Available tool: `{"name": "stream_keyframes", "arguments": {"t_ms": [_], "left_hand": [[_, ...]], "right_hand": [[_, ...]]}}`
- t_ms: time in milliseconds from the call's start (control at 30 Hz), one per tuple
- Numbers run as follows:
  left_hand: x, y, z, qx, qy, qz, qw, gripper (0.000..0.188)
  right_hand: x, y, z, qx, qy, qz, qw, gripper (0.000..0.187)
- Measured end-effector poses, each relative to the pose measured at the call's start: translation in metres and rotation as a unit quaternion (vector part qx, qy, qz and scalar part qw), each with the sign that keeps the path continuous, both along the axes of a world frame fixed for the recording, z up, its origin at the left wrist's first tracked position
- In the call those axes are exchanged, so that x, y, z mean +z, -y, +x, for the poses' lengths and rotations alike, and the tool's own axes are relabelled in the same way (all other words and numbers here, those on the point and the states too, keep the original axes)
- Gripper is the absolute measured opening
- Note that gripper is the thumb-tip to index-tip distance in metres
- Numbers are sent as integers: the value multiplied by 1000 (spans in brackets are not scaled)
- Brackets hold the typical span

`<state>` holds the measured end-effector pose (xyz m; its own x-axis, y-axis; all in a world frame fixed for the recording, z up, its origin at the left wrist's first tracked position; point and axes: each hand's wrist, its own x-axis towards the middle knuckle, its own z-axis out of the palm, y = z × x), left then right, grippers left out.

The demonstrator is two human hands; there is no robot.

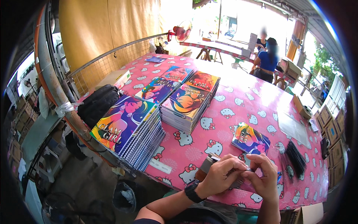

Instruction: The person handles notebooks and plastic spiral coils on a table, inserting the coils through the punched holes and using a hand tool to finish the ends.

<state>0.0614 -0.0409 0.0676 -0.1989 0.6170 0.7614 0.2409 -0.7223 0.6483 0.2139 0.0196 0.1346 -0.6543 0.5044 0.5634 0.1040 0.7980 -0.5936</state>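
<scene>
Both hands meet over the near edge of the pink table, their thumbs and forefingers pinched together. My left hand (226, 172), with a dark watch (192, 190) on its wrist, and my right hand (263, 175) close on something small and dark that the fingers mostly hide. Just beyond them lies a spiral notebook (250, 139) with a colourful illustrated cover. A brown and metal object (205, 165), partly covered by my left hand, rests beside it; its kind is unclear. Right of my right hand lies a bundle of thin black binding coils (296, 158).
Tall stacks of spiral notebooks (126, 123) and more notebooks (188, 99) fill the table's left and middle. A black bag (99, 106) and a carton (113, 79) sit at the left edge. Clear plastic sheets (292, 127) lie right. Two people (266, 59) are at a far table.
</scene>
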Motion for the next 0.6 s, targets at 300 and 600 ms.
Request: {"name": "stream_keyframes", "arguments": {"t_ms": [300,600], "left_hand": [[39,25,-28,304,-54,131,942,42],[24,139,-139,415,215,119,876,48]], "right_hand": [[50,26,-36,8,-108,175,979,27],[112,30,-186,138,-423,-102,890,25]]}}
